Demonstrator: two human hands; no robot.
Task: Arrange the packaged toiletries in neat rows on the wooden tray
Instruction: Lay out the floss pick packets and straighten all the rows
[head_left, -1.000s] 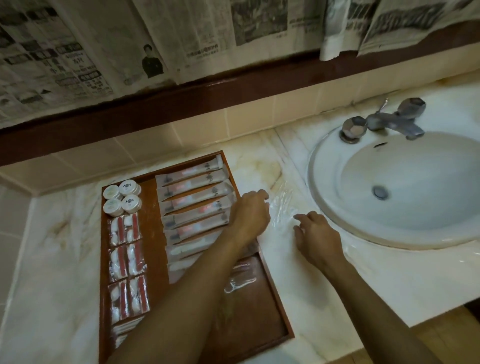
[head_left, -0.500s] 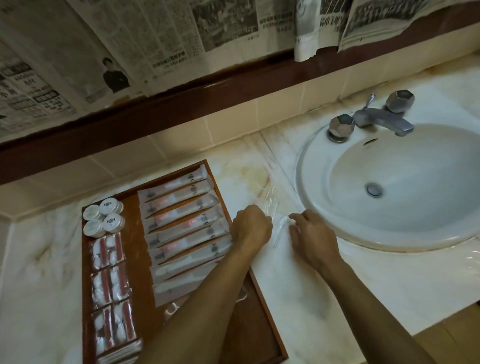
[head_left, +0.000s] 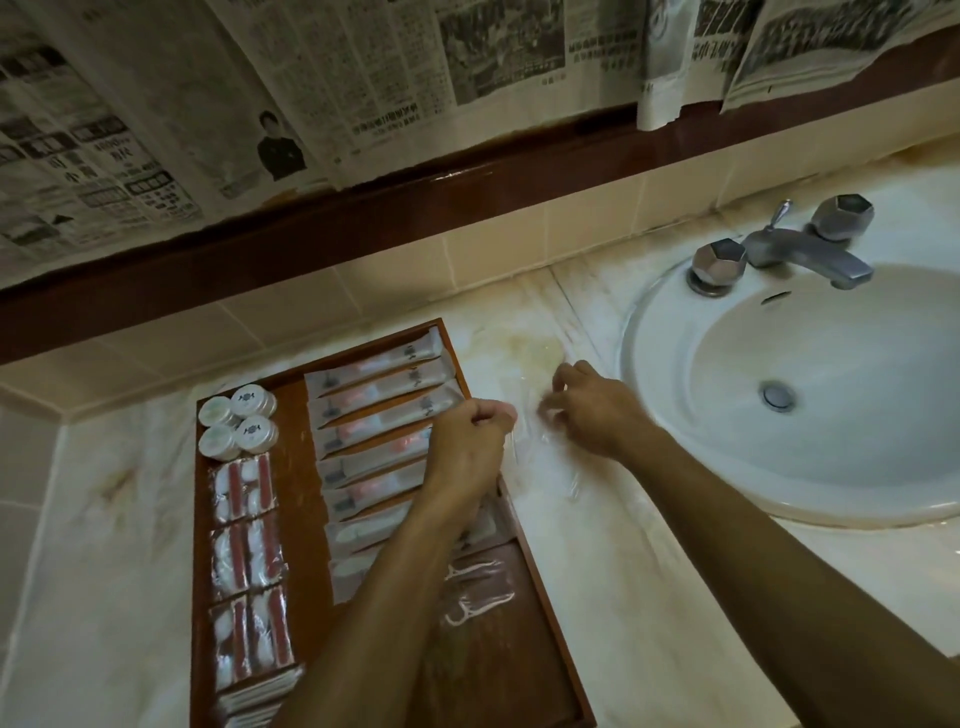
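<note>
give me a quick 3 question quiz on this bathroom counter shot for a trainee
1. True or false: the wooden tray sits to the left of the sink.
2. Multiple choice: the round white containers on the tray are in its
A. far left corner
B. near right corner
C. middle
3. Fill in: both the left hand and the right hand are over the clear plastic packets lying on the ______, between tray and sink.

Key: 1 true; 2 A; 3 counter

Both hands (head_left: 470, 452) (head_left: 597, 410) on clear packets (head_left: 524, 441) beside wooden tray (head_left: 304, 519)
</note>
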